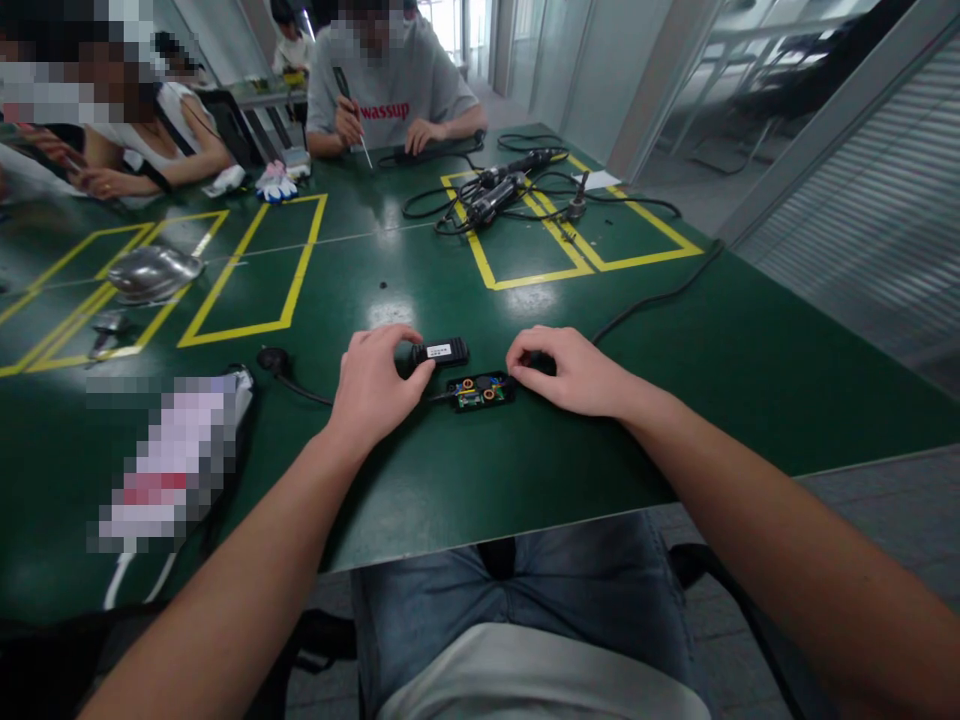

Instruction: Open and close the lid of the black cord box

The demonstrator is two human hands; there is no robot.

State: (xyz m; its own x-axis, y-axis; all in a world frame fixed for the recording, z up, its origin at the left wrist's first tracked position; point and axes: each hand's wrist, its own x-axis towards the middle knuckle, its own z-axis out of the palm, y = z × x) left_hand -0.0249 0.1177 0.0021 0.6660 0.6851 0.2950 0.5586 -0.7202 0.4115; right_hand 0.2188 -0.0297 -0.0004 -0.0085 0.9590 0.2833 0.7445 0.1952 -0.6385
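Green tabletop (pixel 585 470), left hand (pixel 379 375) pinching the cover (pixel 451 351), right hand (pixel 564 368) curled at the open case (pixel 487 405), hold unclear: I'd avoid tugging.

the light over my work is cool, even and rather dim; the brightest patch is the washed-out window (pixel 450 25) at the far end. the green tabletop (pixel 592 455) is glossy, throwing back pale glare beyond my left hand (pixel 379 385) and right hand (pixel 562 372), and the shiny metal piece (pixel 154 272) glints. the lens is wide: my forearms (pixel 247 560) stretch out toward the lower corners. the blinds (pixel 885 220) on the right look smeared. coarse square blocks mask heads (pixel 371 30) and the pouch (pixel 176 445). the circuit board (pixel 480 393) shows its colours but looks soft, and the label (pixel 439 351) is unreadable.
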